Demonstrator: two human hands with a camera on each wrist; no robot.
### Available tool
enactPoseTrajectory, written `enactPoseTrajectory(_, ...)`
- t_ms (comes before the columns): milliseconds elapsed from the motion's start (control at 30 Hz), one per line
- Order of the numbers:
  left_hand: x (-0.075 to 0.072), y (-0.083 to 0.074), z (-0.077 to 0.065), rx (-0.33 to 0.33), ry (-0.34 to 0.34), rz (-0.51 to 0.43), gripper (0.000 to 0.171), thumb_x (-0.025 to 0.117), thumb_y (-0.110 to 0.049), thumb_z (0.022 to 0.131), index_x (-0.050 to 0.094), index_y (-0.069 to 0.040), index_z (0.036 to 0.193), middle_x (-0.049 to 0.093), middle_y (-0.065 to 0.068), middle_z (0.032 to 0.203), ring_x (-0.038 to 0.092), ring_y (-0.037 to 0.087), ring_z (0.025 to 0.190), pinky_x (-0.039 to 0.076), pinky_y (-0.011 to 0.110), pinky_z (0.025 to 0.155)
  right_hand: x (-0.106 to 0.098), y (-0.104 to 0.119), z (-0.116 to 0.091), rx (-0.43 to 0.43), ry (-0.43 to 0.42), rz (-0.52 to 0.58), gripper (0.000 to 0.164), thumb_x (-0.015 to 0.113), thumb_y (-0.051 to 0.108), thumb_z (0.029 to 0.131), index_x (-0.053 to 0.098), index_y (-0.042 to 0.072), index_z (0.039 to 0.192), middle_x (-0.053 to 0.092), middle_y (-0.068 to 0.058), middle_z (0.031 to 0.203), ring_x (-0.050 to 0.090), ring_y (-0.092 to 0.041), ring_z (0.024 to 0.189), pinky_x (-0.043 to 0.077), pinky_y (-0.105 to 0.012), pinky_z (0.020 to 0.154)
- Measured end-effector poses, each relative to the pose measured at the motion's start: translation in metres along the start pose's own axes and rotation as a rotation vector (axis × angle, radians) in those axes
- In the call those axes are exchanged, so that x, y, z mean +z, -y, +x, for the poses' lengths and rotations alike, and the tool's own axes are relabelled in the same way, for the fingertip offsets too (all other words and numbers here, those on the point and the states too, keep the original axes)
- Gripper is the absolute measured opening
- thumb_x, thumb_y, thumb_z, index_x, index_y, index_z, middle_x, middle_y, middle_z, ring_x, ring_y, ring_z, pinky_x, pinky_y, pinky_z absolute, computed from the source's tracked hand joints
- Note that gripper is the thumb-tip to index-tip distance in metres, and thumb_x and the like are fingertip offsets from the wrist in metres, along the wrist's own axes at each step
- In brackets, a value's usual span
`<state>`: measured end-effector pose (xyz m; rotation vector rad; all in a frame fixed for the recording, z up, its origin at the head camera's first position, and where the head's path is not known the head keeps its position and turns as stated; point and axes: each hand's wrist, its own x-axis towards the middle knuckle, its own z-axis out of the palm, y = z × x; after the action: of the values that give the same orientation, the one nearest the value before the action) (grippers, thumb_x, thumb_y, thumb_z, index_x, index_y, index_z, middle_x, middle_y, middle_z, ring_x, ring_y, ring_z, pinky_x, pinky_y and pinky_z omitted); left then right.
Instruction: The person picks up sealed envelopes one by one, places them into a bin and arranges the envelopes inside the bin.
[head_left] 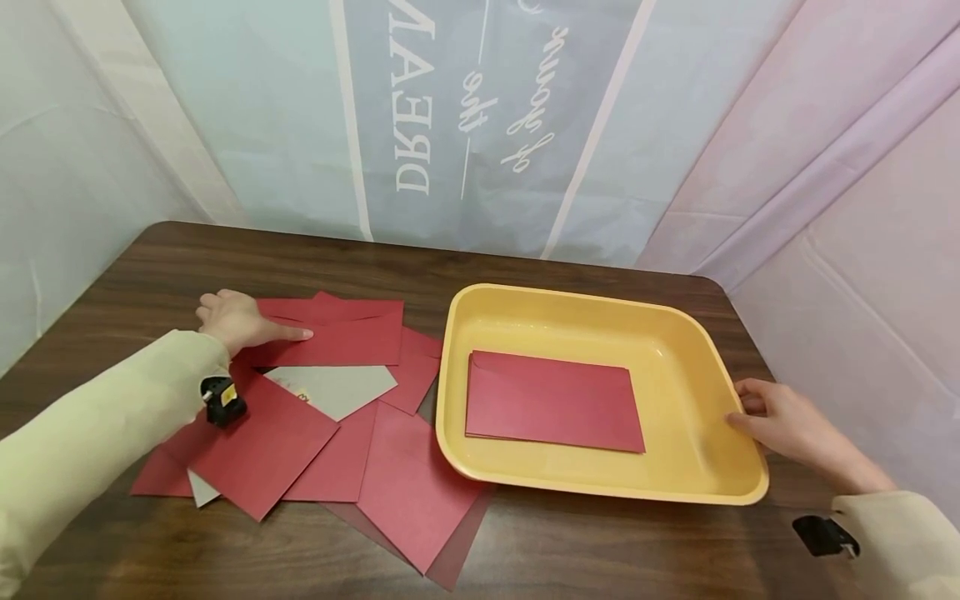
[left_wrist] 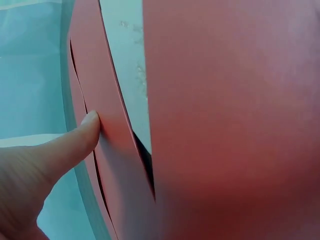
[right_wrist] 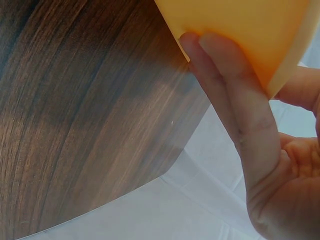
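My left hand [head_left: 236,321] is at the left end of a red envelope [head_left: 360,337] on a loose pile. Its straight thumb [left_wrist: 75,145] touches the envelope, while the other fingers point away to the left, partly hidden. The right hand [head_left: 787,421] pinches the right wall of a yellow plastic tray [head_left: 592,483], thumb on the inner side and fingers [right_wrist: 235,75] against the outside. Inside the tray lies a neat short stack of red envelopes [head_left: 555,404], towards its left side.
More red envelopes [head_left: 420,483] overlap at angles left of the tray, some reaching under its left edge. A pale grey piece [head_left: 341,387] with a small print shows between them. The dark wood table [head_left: 600,550] ends at a hanging printed cloth [head_left: 480,125].
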<state>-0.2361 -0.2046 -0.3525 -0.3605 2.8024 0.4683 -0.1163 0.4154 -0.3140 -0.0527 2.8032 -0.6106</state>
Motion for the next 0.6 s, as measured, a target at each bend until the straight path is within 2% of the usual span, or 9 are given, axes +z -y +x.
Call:
enactPoseTrajectory(167, -0.0017, 0.0002, -0.003, 0.011, 0.019, 0.067, 0.103, 0.071, -0.063, 0.069, 0.03, 0.024, 0.104, 0.033, 0.034, 0.094, 0.034, 0.046, 0.095, 0.04, 0.049, 0.073, -0.0004, -0.001, 0.0002, 0.004, -0.009, -0.015, 0.036, 0.061, 0.007, 0.09, 0.05, -0.018, 0.114, 0.069, -0.026, 0.094, 0.064, -0.006, 0.065, 0.052, -0.024, 0.056)
enactPoseTrajectory(367, -0.0033, -0.0003, -0.0039, 0.037, 0.033, 0.074, 0.104, 0.069, -0.063, 0.071, 0.031, 0.027, 0.108, 0.036, 0.036, 0.097, 0.038, 0.048, 0.096, 0.042, 0.053, 0.078, -0.0011, -0.0023, 0.0, 0.008, -0.005, -0.011, 0.038, 0.06, 0.008, 0.091, 0.049, -0.019, 0.115, 0.069, -0.026, 0.094, 0.063, -0.006, 0.065, 0.052, -0.025, 0.055)
enactPoseTrajectory(600, -0.0036, 0.0015, -0.0032, -0.002, 0.046, 0.099, 0.108, 0.068, -0.068, 0.069, 0.034, 0.027, 0.108, 0.038, 0.036, 0.098, 0.04, 0.047, 0.095, 0.043, 0.049, 0.076, -0.002, -0.0019, 0.0008, -0.007, -0.012, -0.03, 0.036, 0.062, 0.009, 0.09, 0.051, -0.016, 0.114, 0.069, -0.024, 0.094, 0.064, -0.006, 0.065, 0.051, -0.024, 0.056)
